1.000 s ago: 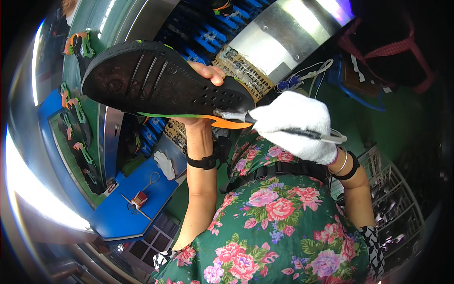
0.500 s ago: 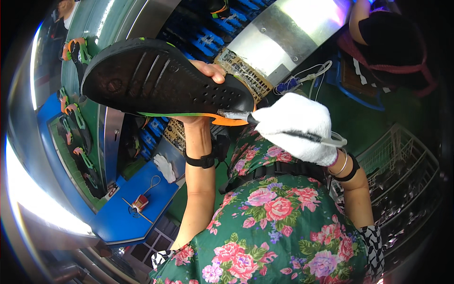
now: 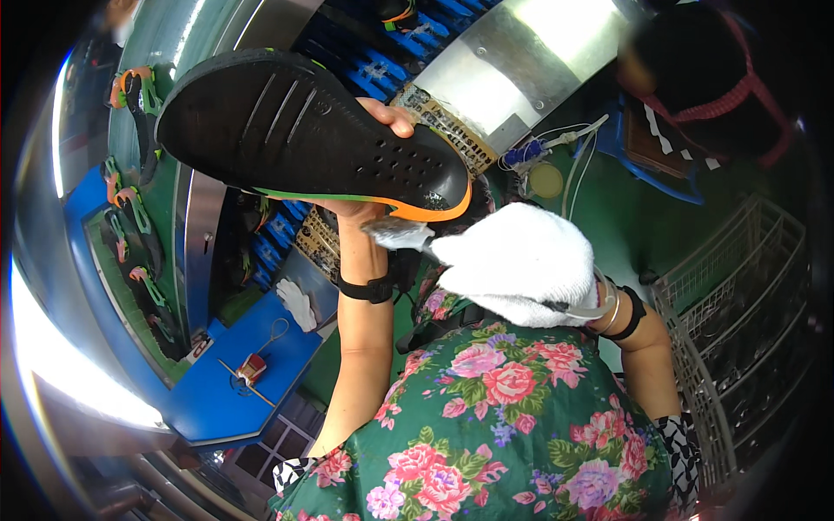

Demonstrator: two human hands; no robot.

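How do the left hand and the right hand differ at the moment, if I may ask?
The left hand is bare, while the right hand wears a white glove.
The left hand grips a black sole; the right hand holds a brush.
A light bangle sits behind the right hand; none shows behind the left hand.
Both have a black strap behind them.

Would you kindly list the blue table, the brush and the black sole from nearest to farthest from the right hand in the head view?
1. Brush: in the gloved right hand, its bristles pointing left.
2. Black sole: up and to the left.
3. Blue table: lower left.
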